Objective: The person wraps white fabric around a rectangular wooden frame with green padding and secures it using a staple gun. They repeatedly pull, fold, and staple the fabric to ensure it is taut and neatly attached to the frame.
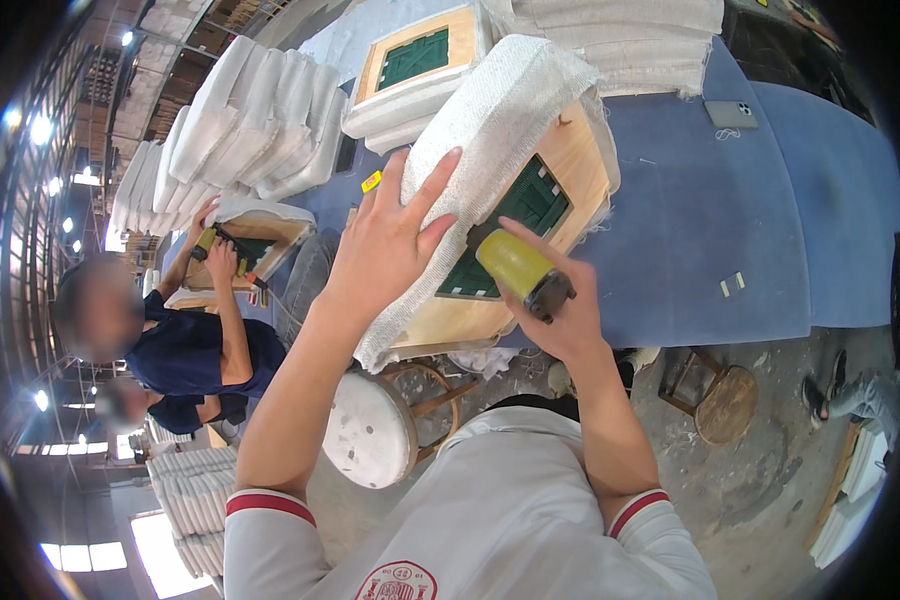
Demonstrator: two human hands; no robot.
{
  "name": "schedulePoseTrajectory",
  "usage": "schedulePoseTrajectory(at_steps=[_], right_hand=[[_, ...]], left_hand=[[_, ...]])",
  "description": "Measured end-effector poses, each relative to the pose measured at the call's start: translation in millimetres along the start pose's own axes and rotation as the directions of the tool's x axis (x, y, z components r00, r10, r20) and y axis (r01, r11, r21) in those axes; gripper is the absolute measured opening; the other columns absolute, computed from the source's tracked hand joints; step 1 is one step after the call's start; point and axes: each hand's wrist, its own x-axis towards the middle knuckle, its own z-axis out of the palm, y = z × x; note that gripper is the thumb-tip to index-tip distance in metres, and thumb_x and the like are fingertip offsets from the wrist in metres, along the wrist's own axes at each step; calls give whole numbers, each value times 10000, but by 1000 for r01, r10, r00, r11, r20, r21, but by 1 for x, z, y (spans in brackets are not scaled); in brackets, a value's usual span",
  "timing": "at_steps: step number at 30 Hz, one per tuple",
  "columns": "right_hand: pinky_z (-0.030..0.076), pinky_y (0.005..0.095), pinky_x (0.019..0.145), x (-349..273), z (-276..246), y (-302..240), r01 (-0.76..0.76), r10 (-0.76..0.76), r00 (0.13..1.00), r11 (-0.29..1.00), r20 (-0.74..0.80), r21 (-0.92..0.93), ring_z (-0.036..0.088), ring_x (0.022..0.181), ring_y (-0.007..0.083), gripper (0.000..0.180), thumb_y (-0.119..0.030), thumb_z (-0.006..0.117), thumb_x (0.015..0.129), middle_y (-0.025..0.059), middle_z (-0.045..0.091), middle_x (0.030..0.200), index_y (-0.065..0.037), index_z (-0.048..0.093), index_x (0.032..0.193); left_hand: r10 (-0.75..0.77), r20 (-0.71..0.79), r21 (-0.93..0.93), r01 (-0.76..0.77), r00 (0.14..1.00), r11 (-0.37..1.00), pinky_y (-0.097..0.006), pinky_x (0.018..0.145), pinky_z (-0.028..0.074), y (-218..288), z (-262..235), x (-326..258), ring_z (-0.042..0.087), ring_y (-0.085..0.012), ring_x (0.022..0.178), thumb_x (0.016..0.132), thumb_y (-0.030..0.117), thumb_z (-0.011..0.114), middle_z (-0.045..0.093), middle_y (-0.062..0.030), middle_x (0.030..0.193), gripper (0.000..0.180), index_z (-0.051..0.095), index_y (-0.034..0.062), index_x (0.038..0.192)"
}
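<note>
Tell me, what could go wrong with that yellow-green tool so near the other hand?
Two things, perhaps. The yellow-green tool in the right hand sits close to the spread fingers of the left hand, so a slip might hurt them. And the left hand rests on the white fabric; if it slides, the fabric could shift against the wooden frame.

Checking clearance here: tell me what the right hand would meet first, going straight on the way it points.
The tool in the right hand would likely meet the white cloth first; depth is unclear, so they may already touch.
</note>
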Motion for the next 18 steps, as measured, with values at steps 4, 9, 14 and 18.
schedulePoseTrajectory(at_steps=[4,9,14,18], right_hand=[[599,326,966,0,-2,-13,48,-48,999,999,7,-14,812,1085,205,653,38,793,846,194,814,1288,-23,703,1490],[613,346,968,9,12,-7,125,-126,990,992,-57,-18,817,1087,249,613,25,795,835,197,810,1275,-18,720,1442],[615,360,973,9,14,-4,76,-76,997,997,-34,-2,816,1102,284,587,8,794,836,187,811,1261,-13,726,1419],[608,368,1000,9,14,-2,40,-40,999,999,-11,2,812,1140,273,584,0,788,846,182,810,1296,4,715,1426]], left_hand=[[15,-74,-9,-15,997,1000,-587,1025,601,-5,9,-1,694,-540,1236,1007,359,804,463,-279,1635,839,396,439,1735],[11,-42,-56,-14,999,998,-585,1068,583,-4,6,1,665,-551,1278,936,244,861,442,-276,1659,948,393,442,1736],[15,-20,-58,-16,1000,998,-578,1136,540,-4,6,0,608,-557,1364,910,167,854,414,-302,1683,994,381,419,1747],[12,20,-44,-11,1000,999,-546,1184,507,-1,1,1,572,-554,1413,887,99,838,393,-341,1696,1036,363,370,1767]])
